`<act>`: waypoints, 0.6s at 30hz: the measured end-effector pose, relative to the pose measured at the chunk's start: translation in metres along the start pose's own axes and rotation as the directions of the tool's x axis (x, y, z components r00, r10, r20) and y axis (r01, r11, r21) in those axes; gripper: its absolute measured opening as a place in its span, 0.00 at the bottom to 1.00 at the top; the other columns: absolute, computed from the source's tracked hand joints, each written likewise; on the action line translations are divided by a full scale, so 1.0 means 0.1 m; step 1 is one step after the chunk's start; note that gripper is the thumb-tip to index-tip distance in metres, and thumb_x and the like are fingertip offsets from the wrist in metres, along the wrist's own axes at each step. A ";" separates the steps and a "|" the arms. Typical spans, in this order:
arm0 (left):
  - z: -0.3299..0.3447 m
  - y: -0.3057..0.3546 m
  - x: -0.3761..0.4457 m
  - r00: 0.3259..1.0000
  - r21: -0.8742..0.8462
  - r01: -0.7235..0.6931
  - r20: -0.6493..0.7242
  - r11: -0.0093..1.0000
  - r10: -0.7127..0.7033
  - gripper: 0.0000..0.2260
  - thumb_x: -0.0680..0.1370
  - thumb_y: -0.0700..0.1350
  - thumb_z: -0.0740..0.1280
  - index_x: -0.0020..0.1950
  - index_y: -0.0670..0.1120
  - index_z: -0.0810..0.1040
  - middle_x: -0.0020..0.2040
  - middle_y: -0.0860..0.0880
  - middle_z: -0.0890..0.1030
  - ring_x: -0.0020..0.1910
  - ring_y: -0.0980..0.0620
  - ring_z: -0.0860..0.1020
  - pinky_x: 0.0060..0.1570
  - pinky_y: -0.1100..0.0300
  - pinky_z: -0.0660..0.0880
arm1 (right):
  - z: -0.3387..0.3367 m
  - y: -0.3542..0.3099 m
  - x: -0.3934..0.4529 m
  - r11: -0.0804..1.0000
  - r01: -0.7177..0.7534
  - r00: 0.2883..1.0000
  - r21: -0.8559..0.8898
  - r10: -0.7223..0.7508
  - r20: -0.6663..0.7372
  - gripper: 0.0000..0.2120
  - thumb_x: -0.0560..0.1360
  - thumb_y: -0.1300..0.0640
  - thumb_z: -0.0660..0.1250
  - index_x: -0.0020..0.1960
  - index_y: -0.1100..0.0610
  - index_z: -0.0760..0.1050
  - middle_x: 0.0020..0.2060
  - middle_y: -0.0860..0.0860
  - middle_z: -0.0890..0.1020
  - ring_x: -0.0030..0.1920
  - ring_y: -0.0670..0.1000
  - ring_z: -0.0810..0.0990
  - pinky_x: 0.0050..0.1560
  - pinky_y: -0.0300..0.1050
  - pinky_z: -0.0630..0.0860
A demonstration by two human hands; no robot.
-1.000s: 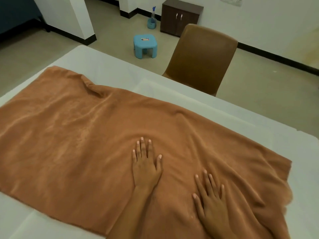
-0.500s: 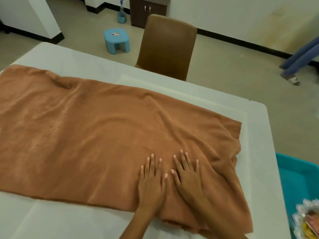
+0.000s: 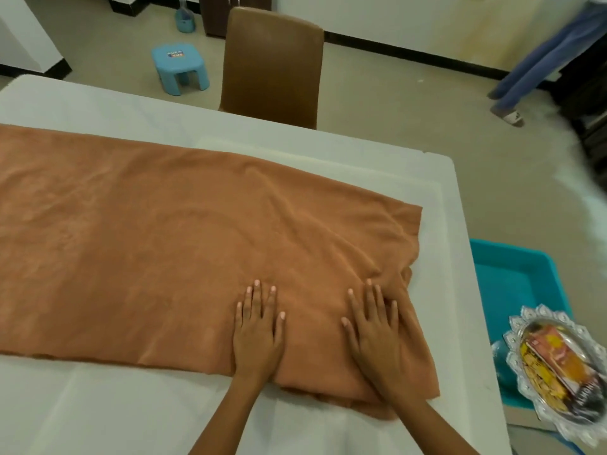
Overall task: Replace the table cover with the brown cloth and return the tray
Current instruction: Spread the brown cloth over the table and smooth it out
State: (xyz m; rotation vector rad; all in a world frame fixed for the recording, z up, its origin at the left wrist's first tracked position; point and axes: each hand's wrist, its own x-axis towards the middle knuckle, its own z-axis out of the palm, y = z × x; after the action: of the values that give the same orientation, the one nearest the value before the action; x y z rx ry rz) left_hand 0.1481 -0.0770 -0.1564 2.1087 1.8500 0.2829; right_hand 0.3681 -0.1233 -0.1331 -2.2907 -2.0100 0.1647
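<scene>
Compared with half a second earlier, both hands sit farther apart on the brown cloth, and the right hand has slid toward the bunched right end.

The white-topped desk carries the cloth, which lies spread across most of its length. The left and middle portions lie flat. The right end is creased, with folds gathered near the right corner and the near right edge doubled under.

A chair stands at the far side of the desk. A blue tub sits on the floor just beside the right end of the desk. The tray, holding packaged snacks, rests off the desk, over the near corner of the tub. A small blue stool stands on the floor beyond the desk.

Step in hand, by judgement: smoothing the cloth after laying it. Tray return is not yet done.

Next move, by judgement: sweep outward to the right to flatten the folds, then square the right edge with the desk end. After that, lift the tray level and set it on the cloth.

Left hand: palm down, fingers straight and slightly spread, pressing the cloth near its front edge. It grips nothing.

Right hand: palm down, fingers straight, angled toward the folds, fingertips touching the creased zone. It grips nothing.
</scene>
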 end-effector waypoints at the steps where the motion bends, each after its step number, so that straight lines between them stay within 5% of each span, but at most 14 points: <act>1: 0.00 0.06 0.01 1.000 0.003 0.024 -0.008 1.000 -0.023 0.25 0.79 0.55 0.50 0.73 0.46 0.68 0.74 0.42 0.64 0.73 0.45 0.62 0.71 0.50 0.52 | -0.01 0.10 0.01 0.998 -0.055 0.998 -0.010 0.055 0.006 0.31 0.79 0.38 0.46 0.77 0.52 0.52 0.76 0.54 0.54 0.76 0.53 0.49 0.74 0.56 0.44; 6: 0.07 0.29 0.04 0.990 0.021 0.121 -0.075 0.992 -0.119 0.27 0.79 0.57 0.47 0.72 0.44 0.68 0.74 0.40 0.62 0.73 0.42 0.61 0.70 0.47 0.52 | -0.09 0.40 0.03 0.984 -0.171 0.985 0.052 0.169 0.043 0.39 0.76 0.30 0.39 0.77 0.55 0.47 0.76 0.51 0.53 0.76 0.48 0.47 0.75 0.55 0.45; 11: 0.20 0.90 0.01 0.998 -0.001 -0.046 -0.035 0.999 0.046 0.26 0.80 0.56 0.48 0.75 0.45 0.63 0.76 0.42 0.60 0.75 0.45 0.56 0.72 0.48 0.48 | -0.30 0.40 0.41 0.980 0.011 0.990 0.197 0.018 -0.141 0.28 0.80 0.44 0.47 0.76 0.56 0.55 0.76 0.52 0.54 0.76 0.49 0.47 0.75 0.55 0.48; 13: 0.35 1.16 -0.07 0.989 -0.016 -0.140 0.045 0.990 0.140 0.26 0.81 0.57 0.46 0.76 0.46 0.60 0.77 0.45 0.57 0.76 0.47 0.54 0.73 0.50 0.47 | -0.24 0.48 0.70 0.976 0.019 0.995 0.215 0.003 -0.103 0.27 0.81 0.44 0.46 0.76 0.55 0.54 0.76 0.52 0.53 0.77 0.50 0.45 0.75 0.59 0.46; 18: 0.55 1.34 -0.10 0.995 -0.023 -0.073 0.067 0.997 0.074 0.27 0.82 0.58 0.45 0.77 0.47 0.56 0.78 0.47 0.56 0.76 0.50 0.55 0.72 0.51 0.51 | 0.00 0.77 1.17 0.997 -0.034 0.999 0.069 0.034 -0.001 0.32 0.79 0.37 0.43 0.77 0.53 0.51 0.76 0.55 0.54 0.76 0.54 0.48 0.75 0.58 0.42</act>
State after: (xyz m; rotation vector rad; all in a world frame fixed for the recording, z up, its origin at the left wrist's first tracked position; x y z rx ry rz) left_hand 0.2899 -0.1079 -0.1578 2.1482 1.7274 0.2437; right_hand 0.4586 -0.0174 -0.1464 -2.2830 -1.9337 0.2302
